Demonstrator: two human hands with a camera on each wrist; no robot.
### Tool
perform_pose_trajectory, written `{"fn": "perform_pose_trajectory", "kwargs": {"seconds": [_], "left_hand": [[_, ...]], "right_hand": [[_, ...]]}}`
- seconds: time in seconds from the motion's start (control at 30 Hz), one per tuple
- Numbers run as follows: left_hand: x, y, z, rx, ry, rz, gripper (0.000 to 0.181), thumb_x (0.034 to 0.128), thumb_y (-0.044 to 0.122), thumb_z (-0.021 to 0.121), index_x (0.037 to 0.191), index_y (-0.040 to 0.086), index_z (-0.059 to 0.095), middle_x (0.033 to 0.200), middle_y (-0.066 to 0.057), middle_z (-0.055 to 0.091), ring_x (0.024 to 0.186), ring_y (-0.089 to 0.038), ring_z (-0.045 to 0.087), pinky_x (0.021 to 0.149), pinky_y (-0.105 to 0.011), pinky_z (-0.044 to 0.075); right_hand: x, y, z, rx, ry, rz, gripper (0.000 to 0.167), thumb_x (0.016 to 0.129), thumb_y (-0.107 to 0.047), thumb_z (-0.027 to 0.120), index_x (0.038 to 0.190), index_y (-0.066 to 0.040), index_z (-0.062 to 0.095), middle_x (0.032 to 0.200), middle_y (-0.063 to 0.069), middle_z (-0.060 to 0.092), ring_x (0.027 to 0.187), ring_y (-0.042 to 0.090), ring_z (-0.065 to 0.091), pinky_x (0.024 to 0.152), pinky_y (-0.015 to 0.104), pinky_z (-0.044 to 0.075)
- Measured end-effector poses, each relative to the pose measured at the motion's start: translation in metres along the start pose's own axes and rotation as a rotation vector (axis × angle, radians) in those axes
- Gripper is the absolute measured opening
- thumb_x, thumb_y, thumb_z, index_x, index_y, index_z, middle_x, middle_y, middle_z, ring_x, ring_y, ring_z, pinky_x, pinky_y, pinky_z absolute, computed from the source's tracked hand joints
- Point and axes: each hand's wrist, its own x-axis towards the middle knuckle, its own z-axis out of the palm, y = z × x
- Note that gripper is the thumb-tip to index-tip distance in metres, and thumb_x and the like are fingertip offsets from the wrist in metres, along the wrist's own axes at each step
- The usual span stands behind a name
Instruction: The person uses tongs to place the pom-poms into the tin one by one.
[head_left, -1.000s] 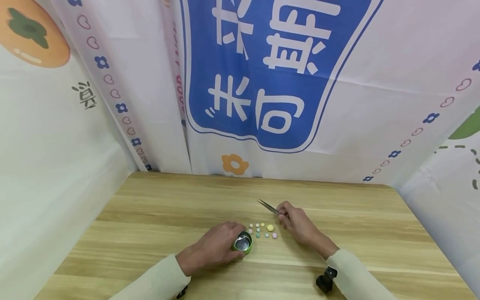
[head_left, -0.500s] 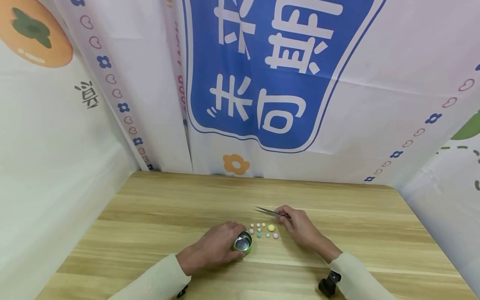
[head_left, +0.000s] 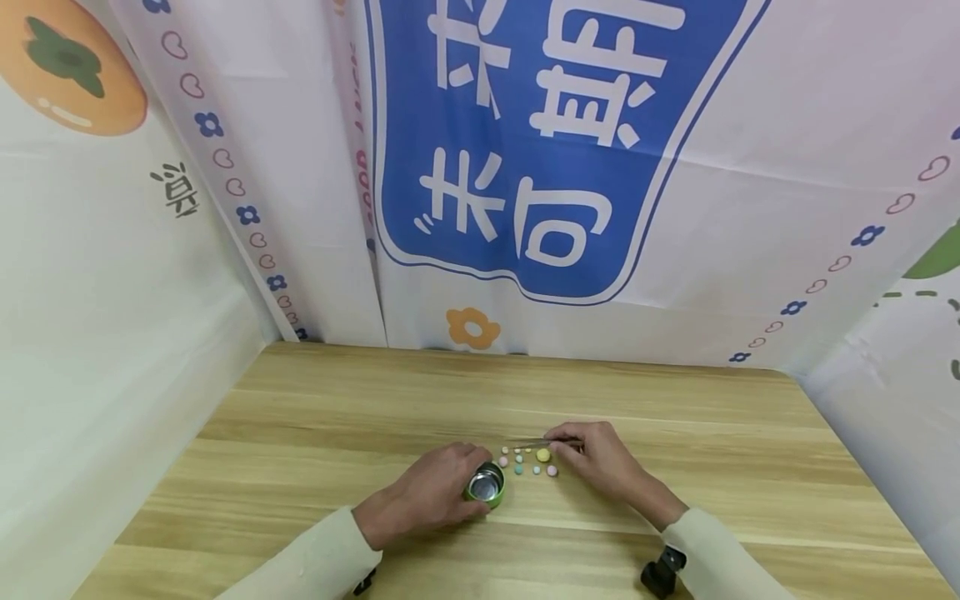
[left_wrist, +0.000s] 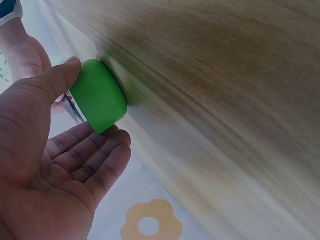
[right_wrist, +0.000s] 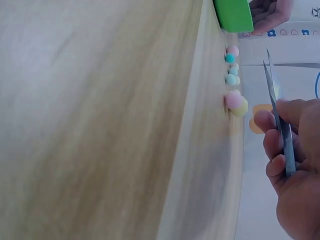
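Note:
My left hand (head_left: 435, 487) holds a small round green tin (head_left: 486, 487) between thumb and fingers. The tin stands upright on the table, its silvery inside facing up. In the left wrist view, the thumb and fingertips touch the green wall (left_wrist: 99, 95). Pointed metal tweezers (right_wrist: 281, 120) are gripped in my right hand (head_left: 600, 458), their two tips slightly apart with nothing between them. Just right of the tin lie several small pastel balls, among them a larger yellow ball (head_left: 543, 456), a pink ball (head_left: 552, 471) and a teal ball (head_left: 519, 470). The tweezers hover above the back row.
The wood-grain table (head_left: 337, 400) runs back to a white printed cloth (head_left: 675, 317) with a blue panel. More cloth hangs at the left and right sides. A black wrist device (head_left: 663, 572) sits under the right sleeve.
My right hand has moved a little toward me, and the tweezers have swung from pointing away to pointing left, lower over the balls. The left hand and tin stay put.

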Motion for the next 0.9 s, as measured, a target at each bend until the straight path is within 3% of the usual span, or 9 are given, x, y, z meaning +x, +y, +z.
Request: {"fn": "perform_pose_trajectory", "kwargs": {"seconds": [0.43,0.9], "left_hand": [[-0.0002,-0.0009,0.0005,-0.001,0.008,0.004,0.052,0.0772,0.035,0.083,0.114,0.005,0.062,0.104,-0.004,0.069,0.094,-0.011,0.064,0.078,-0.024,0.054],[0.0003,-0.001,0.0001,-0.007,0.008,0.003,0.05,0.0768,0.034,0.084,0.113,0.006,0.062,0.101,-0.002,0.069,0.091,-0.01,0.063,0.076,-0.023,0.054]], "right_hand": [[-0.0018,0.0054,-0.0019,-0.073,-0.052,-0.096,0.013,0.09,-0.014,0.07,0.101,-0.01,0.077,0.098,0.002,0.077,0.091,0.011,0.071,0.075,0.022,0.057],[-0.0009,0.0037,0.001,-0.119,-0.06,-0.086,0.012,0.088,-0.013,0.072,0.098,-0.012,0.077,0.096,0.003,0.077,0.087,0.009,0.071,0.071,0.018,0.055]]}}
